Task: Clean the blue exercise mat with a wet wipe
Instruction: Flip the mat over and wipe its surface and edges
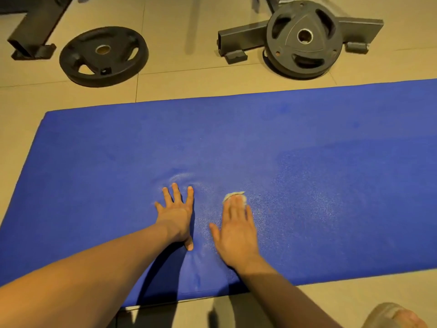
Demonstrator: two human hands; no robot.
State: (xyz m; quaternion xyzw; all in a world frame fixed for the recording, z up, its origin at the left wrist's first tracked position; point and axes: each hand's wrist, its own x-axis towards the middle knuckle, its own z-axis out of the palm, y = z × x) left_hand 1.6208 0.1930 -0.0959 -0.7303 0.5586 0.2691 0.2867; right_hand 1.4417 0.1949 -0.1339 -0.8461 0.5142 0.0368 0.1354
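The blue exercise mat (295, 143) lies flat on the tiled floor and fills the middle of the view. My left hand (177, 214) presses flat on the mat near its centre, fingers spread, and the mat wrinkles just beyond the fingertips. My right hand (236, 228) lies beside it with straight fingers pressing a small crumpled white wet wipe (236, 195) onto the mat. Only the wipe's far edge shows past my fingertips. To the right of the wipe the mat has a damp sheen.
Two black weight plates lie on the floor beyond the mat, one at the left (104, 55) and one at the right (305, 39) against a dark metal rack foot (243, 34). Another rack foot (33, 31) stands far left. A sandalled foot (397, 316) shows bottom right.
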